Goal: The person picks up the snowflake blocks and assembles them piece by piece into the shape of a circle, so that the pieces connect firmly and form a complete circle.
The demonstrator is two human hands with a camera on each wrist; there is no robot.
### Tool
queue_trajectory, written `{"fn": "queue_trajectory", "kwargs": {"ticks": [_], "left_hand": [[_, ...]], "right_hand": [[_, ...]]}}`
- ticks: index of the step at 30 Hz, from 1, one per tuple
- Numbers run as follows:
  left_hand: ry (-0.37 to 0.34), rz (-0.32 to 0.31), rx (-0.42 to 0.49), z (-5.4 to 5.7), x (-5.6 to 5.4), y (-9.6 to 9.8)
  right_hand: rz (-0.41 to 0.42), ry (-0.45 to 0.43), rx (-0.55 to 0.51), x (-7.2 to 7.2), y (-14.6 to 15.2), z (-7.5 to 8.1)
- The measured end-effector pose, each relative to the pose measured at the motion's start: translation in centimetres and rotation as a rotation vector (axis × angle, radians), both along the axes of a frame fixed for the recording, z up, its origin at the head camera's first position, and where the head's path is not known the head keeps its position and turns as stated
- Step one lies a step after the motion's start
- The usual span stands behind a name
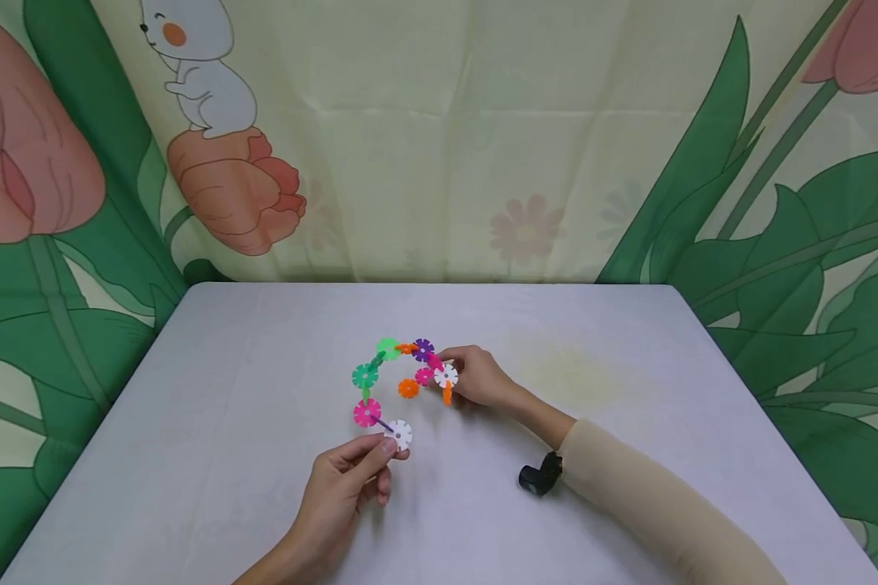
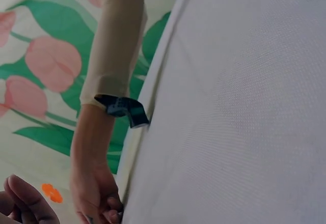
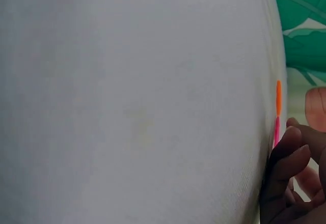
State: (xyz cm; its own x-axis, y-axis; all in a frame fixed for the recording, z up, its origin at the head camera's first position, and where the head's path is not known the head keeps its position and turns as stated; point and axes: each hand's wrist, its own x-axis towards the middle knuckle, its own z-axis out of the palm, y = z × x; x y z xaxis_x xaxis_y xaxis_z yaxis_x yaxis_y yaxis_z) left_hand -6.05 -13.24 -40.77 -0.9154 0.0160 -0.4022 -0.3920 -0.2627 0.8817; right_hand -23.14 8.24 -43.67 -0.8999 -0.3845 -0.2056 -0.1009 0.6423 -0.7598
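In the head view, a curved chain of interlocking plastic snowflake discs (image 1: 365,375) spans between both hands, in green, orange, purple, pink and white. My left hand (image 1: 351,479) pinches the white disc (image 1: 402,436) at its near end between thumb and fingers. A thin purple disc, seen edge-on, joins that one to a pink disc (image 1: 367,413). At the right end, my right hand (image 1: 483,378) grips the chain behind another white disc (image 1: 446,375), its fingertips partly hidden. An orange disc (image 1: 408,388) and a small pink disc stick out leftward there; the right wrist view shows orange (image 3: 278,98) edge-on beside the fingers.
A white cloth covers the table (image 1: 227,422). Behind it hangs a curtain (image 1: 439,162) printed with tulips and a white animal. A black wrist camera (image 1: 540,475) sits at the right sleeve's cuff.
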Motion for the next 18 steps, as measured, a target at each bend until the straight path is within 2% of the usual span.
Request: {"fn": "queue_trajectory", "kwargs": {"ticks": [6,8,12,18], "left_hand": [[-0.025,-0.029,-0.026,0.52,0.10,0.03],[-0.034,-0.035,-0.038,0.59,0.06,0.07],[-0.036,-0.042,-0.046,0.59,-0.03,0.10],[-0.026,-0.047,-0.043,0.53,0.09,0.19]], "right_hand": [[0.128,0.073,0.022,-0.68,-0.44,-0.03],[0.141,0.097,0.017,-0.64,-0.44,-0.08],[0.112,0.118,0.010,-0.52,-0.42,-0.08],[0.038,0.043,0.065,-0.47,-0.56,0.31]]}}
